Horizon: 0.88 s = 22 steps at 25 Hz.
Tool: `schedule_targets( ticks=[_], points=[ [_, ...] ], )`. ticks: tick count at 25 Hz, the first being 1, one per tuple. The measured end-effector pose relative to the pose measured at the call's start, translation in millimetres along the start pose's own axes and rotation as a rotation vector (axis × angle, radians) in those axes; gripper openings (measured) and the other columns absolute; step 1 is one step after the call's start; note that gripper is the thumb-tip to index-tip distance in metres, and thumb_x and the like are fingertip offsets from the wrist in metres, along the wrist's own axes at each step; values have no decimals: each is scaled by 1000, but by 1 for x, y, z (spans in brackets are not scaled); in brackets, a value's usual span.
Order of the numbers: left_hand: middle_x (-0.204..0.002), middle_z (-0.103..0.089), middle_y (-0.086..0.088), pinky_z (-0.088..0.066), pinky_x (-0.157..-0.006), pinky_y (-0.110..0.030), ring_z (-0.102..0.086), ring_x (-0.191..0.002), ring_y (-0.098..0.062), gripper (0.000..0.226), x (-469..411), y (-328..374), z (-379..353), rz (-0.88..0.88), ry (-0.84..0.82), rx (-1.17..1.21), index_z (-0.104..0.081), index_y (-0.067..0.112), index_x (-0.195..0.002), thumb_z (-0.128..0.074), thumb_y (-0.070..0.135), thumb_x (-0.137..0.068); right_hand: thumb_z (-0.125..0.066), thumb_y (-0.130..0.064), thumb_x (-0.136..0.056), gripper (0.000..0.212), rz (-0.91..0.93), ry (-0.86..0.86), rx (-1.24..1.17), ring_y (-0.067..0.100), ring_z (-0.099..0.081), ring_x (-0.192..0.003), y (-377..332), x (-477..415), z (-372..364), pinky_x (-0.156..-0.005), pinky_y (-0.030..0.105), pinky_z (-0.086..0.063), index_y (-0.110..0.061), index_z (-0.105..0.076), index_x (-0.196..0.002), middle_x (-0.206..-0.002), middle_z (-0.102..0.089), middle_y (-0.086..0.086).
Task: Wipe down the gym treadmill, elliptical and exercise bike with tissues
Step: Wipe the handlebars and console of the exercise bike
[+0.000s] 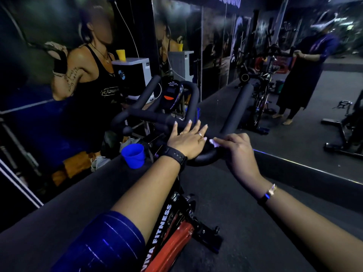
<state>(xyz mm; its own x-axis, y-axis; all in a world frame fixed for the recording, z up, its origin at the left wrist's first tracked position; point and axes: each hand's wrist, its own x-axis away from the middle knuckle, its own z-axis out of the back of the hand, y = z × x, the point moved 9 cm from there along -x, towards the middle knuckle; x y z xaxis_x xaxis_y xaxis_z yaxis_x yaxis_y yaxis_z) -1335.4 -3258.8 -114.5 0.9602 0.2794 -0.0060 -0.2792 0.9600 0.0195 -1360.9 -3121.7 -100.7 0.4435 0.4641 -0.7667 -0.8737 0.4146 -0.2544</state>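
Both hands are on the handlebar (149, 116) of the exercise bike (172, 240): the right hand (238, 152) pinches a small white tissue (213, 142) against the curved grip, and the left hand (186, 141) lies flat beside it, fingers straight and spread. So small a wad could shred or slip from the pinch on the grippy foam, I judge. A blue cup (134, 155) near the left wrist shows nothing inside; a careless elbow might tip it. Farther back, a yellow cup (121, 54) stands on a white box (135, 63), contents hidden
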Motion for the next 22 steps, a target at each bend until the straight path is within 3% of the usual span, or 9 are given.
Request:
schedule_targets(
  ticks=[3, 7, 9, 11, 13, 15, 18, 22],
  points=[
    [-163, 9, 11, 17, -115, -54, 12, -150, -16, 52, -7, 0, 1, 7, -11, 7, 2, 35, -155, -15, 38, -106, -56, -24, -85, 30, -139, -26, 45, 36, -51, -80, 40, -41, -7, -68, 22, -28, -11, -75, -105, -86, -60, 11],
    [-163, 5, 14, 16, -114, -57, 11, -150, -12, 51, -14, 1, 1, -17, 9, 69, -5, 39, -155, -18, 36, -106, -63, -12, -86, 22, -238, -23, 86, 38, -53, -82, 44, -38, -15, -73, 32, -42, -10, -74, -105, -89, -56, 16],
    [-163, 2, 16, 16, -114, -59, 9, -150, -11, 50, -18, 0, 3, -18, 19, 93, -9, 42, -154, -18, 37, -106, -66, -7, -83, 22, -278, -44, -29, 39, -57, -83, 33, -22, -19, -75, 34, -48, -16, -75, -101, -87, -56, 18],
    [-163, 3, 16, 17, -113, -59, 10, -150, -10, 49, -21, 0, 4, -16, 21, 91, -9, 43, -154, -17, 38, -106, -62, -9, -81, 26, -221, -75, -168, 32, -56, -86, 13, -9, -20, -79, 29, -45, -27, -75, -94, -90, -58, 17],
    [-163, 5, 15, 16, -114, -58, 11, -150, -10, 50, -22, 2, 4, -12, 33, 87, -6, 43, -154, -16, 40, -105, -58, -10, -78, 27, -40, -100, -111, 21, -47, -85, -9, -1, -14, -75, 18, -31, -19, -76, -96, -89, -57, 10],
    [-163, 8, 14, 14, -116, -56, 13, -149, -10, 50, -22, 1, 3, -1, 47, 98, -3, 44, -154, -15, 42, -105, -61, -16, -81, 24, 42, -116, -96, 19, -46, -84, -2, -6, -9, -73, 15, -26, -15, -76, -99, -90, -57, 6],
    [-163, 9, 14, 13, -117, -55, 14, -149, -11, 50, -22, -1, 3, 10, 51, 126, -2, 45, -153, -14, 44, -105, -81, -10, -71, 25, 19, -99, -2, 29, -52, -82, 38, -39, -9, -72, 21, -32, -15, -77, -96, -90, -59, 7],
    [-163, 8, 14, 11, -118, -55, 14, -149, -10, 49, -21, -2, 3, 9, 53, 138, -3, 45, -153, -14, 45, -105, -68, 0, -80, 28, -106, 21, 98, 37, -52, -86, 84, -91, -6, -74, 27, -35, -9, -74, -107, -92, -57, 13]
  ],
)
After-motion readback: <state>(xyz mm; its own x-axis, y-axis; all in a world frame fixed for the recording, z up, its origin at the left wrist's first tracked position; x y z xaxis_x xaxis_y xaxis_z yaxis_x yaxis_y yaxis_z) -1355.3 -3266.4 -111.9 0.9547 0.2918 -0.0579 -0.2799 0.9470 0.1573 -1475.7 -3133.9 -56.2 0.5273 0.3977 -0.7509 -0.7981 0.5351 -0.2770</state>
